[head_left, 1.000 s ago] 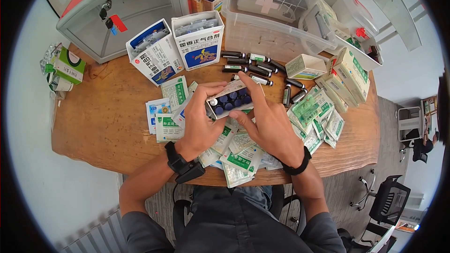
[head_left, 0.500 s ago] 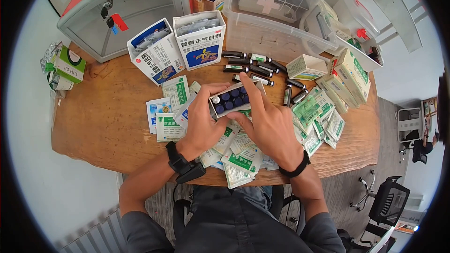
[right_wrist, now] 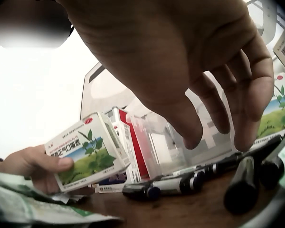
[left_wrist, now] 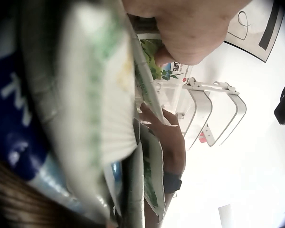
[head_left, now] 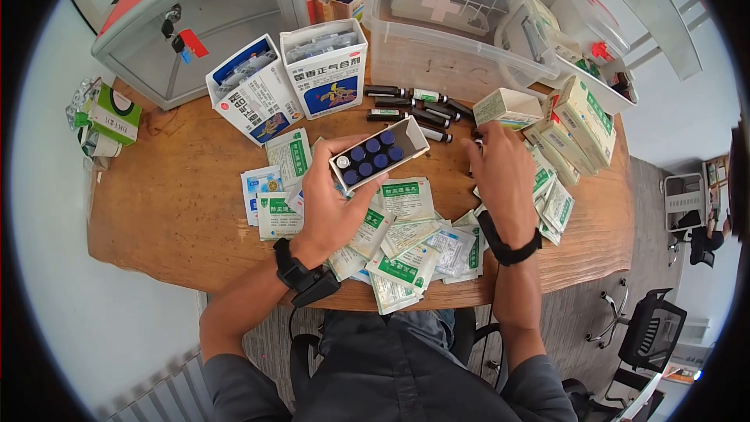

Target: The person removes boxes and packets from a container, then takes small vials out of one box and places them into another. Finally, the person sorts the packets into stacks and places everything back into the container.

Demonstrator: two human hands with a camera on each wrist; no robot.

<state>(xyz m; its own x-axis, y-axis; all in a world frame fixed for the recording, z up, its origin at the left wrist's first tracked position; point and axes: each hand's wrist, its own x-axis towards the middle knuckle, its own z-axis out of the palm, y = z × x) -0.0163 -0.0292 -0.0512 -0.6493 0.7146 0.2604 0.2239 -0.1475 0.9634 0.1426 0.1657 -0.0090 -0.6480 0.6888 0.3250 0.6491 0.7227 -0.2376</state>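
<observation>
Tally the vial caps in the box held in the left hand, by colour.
Blue caps: 7
Silver cap: 1
Total: 8 caps showing in the open box, which the left hand grips. The end of the box nearest the right hand looks unfilled.

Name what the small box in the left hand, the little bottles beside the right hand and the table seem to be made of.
Box: printed card, going by its folded flaps and matt faces. Bottles: dark, glossy, probably glass or plastic; capped. Table: wood, brown with visible grain and a rounded edge.
</observation>
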